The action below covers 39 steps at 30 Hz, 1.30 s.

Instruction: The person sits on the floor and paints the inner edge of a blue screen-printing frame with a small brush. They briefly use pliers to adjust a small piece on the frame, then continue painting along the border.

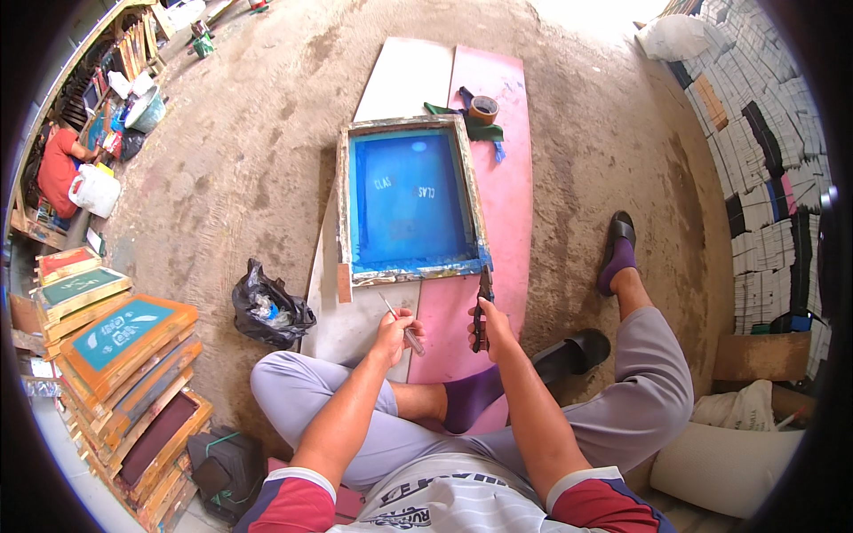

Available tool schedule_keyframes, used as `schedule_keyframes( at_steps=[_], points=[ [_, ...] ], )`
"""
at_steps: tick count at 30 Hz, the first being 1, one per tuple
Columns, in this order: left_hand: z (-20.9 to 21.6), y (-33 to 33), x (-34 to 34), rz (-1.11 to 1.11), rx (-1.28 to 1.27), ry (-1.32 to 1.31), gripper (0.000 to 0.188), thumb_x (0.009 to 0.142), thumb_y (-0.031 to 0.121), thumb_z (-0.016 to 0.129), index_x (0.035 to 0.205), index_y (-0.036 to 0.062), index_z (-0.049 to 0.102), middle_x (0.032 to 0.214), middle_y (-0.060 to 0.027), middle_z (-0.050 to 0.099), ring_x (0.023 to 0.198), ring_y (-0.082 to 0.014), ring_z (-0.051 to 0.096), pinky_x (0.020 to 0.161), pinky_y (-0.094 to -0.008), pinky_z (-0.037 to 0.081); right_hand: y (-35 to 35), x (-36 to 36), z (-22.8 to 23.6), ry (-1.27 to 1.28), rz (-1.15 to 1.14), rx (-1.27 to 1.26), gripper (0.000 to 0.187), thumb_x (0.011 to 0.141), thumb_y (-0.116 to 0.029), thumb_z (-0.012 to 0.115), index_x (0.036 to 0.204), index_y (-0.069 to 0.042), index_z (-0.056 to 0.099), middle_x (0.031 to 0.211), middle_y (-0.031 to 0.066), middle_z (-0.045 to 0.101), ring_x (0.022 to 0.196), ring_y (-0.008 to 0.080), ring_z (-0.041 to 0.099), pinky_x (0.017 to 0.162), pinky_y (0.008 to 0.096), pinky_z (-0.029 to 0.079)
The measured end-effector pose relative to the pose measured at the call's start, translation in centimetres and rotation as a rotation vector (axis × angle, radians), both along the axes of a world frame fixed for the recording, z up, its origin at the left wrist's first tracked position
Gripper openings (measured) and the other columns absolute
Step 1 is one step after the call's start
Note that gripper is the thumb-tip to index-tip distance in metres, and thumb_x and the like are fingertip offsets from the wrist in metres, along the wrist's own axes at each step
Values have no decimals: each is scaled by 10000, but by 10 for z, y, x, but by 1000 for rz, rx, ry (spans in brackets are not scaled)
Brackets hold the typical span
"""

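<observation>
A wooden screen-printing frame (345, 204) with blue mesh lies in front of me on white and pink boards. Pinched in my left hand (399, 338) is a thin screwdriver-like tool (388, 305) with a pale handle, its narrow tip pointing toward the frame's near edge. My right hand (494, 330) is closed around dark scissors (485, 286), which point away from me at the frame's near right corner; whether they touch it I cannot tell. A roll of brown tape (483, 109) sits on green and blue cloth strips (485, 132) just beyond the frame.
A black plastic bag (271, 306) stands on the floor at left. Stacked printing frames (133, 342) fill the lower left. Bundled white stacks (773, 178) line the right side. A person in red (59, 173) sits at far left. A black sandal (573, 353) lies near my foot.
</observation>
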State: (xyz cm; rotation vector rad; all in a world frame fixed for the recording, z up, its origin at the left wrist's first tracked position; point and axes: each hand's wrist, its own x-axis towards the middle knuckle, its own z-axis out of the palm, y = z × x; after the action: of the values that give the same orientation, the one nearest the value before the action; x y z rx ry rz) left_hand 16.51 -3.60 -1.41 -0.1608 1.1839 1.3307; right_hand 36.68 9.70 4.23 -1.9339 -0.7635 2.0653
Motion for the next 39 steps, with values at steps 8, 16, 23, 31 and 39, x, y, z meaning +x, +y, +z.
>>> schedule_keyframes(
  at_steps=[8, 16, 23, 31, 39],
  points=[
    [-5, -5, -3, -4, 94, 292, 352, 1037, 334, 733, 1206, 28, 693, 966, -72, 725, 465, -67, 530, 453, -248, 503, -46, -9, -9, 64, 500, 106, 477, 1036, -482, 624, 1144, -21, 682, 726, 68, 614, 517, 177, 578, 476, 353, 467],
    [-13, -14, -5, 157, 18, 403, 273, 1009, 264, 780, 1123, 22, 730, 908, -40, 729, 456, -64, 511, 415, -237, 436, -77, -34, -10, 95, 698, 78, 520, 1036, -500, 630, 1172, -2, 688, 776, 88, 644, 578, 182, 629, 501, 354, 497],
    [-13, -11, 0, 297, -57, 575, 229, 978, 229, 789, 941, 25, 690, 790, -51, 717, 440, -92, 520, 390, -269, 431, -72, -27, -23, 156, 744, 97, 594, 1033, -494, 659, 1302, 34, 621, 1063, 165, 694, 852, 254, 726, 656, 395, 575],
    [-33, -30, -24, 102, -418, 807, 196, 905, 188, 796, 831, 23, 720, 726, -83, 745, 586, -166, 678, 499, -361, 525, -24, 3, -29, -20, 345, 321, 483, 1039, -481, 660, 1234, -43, 608, 1003, 69, 613, 812, 200, 692, 570, 372, 538],
    [-54, -37, -33, 19, -553, 1016, 175, 898, 193, 779, 844, 29, 753, 779, -124, 775, 712, -276, 750, 723, -415, 588, 7, 10, -14, -137, 282, 453, 370, 1049, -416, 612, 1104, -51, 634, 734, 27, 536, 626, 152, 565, 529, 351, 436]
  ],
)
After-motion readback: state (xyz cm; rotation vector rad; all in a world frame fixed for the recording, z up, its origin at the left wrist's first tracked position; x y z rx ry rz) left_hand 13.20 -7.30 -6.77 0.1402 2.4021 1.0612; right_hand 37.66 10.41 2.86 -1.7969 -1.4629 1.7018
